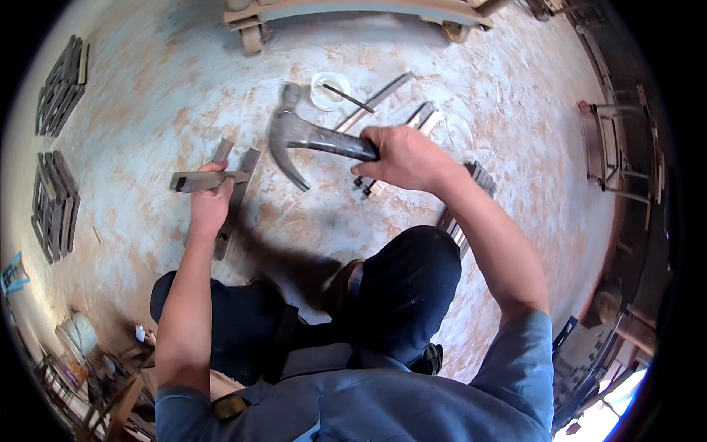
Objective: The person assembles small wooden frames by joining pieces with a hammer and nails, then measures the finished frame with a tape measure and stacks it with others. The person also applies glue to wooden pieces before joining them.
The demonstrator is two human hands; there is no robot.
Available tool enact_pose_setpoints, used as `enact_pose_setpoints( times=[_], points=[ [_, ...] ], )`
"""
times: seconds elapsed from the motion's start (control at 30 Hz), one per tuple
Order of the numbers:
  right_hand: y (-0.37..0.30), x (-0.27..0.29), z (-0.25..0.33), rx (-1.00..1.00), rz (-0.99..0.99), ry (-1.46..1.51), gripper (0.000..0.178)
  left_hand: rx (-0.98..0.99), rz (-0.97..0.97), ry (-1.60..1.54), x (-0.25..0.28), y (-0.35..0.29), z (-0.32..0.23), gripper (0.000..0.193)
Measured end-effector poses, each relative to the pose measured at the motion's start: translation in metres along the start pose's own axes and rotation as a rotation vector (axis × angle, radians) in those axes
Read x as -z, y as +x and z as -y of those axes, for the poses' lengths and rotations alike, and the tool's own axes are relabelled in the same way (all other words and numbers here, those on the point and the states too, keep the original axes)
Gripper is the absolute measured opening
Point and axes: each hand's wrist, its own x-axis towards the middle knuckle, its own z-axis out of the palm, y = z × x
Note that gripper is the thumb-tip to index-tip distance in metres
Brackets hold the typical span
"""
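My right hand [409, 156] is closed round the dark handle of a claw hammer [315, 138], raised in the air with its metal head to the left. My left hand [208, 197] grips a short wooden piece [190, 181] held crosswise. Beneath that hand, longer wooden pieces [238, 200] slant along the floor; whether the held piece is joined to them I cannot tell. Beyond the hammer stands a round white tub [319, 81], with a thin dark stick [347, 97] lying across its rim.
Wooden strips [389, 91] lie near the tub, and more strips [482, 177] are bundled by my right knee. Slatted wooden frames [65, 82] are stacked at the left, with another stack [56, 210] nearer. A wheeled wooden trolley [353, 9] stands at the far edge. Metal-legged furniture [626, 147] lines the right.
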Motion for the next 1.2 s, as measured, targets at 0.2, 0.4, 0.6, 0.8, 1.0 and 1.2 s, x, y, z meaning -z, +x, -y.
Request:
enact_pose_setpoints(
  times=[0.2,0.4,0.6,0.8,1.0,1.2],
  points=[
    [-0.036,-0.168,-0.126,-0.218,0.026,-0.066,0.04,0.046,-0.057,0.035,-0.002,0.001,-0.009,0.026],
    [-0.076,-0.308,-0.138,-0.412,-0.074,0.148,0.037,0.085,-0.071,0.04,-0.016,0.005,-0.036,0.027],
    [-0.074,-0.329,-0.128,-0.527,-0.076,0.154,0.036,-0.008,-0.029,0.039,-0.005,0.016,-0.013,0.044],
    [-0.086,-0.302,-0.145,-0.66,-0.13,0.154,0.038,0.102,-0.067,0.078,0.006,0.013,0.0,0.063],
    [-0.147,-0.227,-0.218,-1.095,-0.679,-0.067,0.051,0.416,0.064,0.537,0.007,-0.013,-0.015,0.073],
    [-0.151,-0.221,-0.254,-1.289,-0.354,-0.094,0.034,0.479,0.462,0.597,0.013,-0.029,-0.004,0.065]
  ],
)
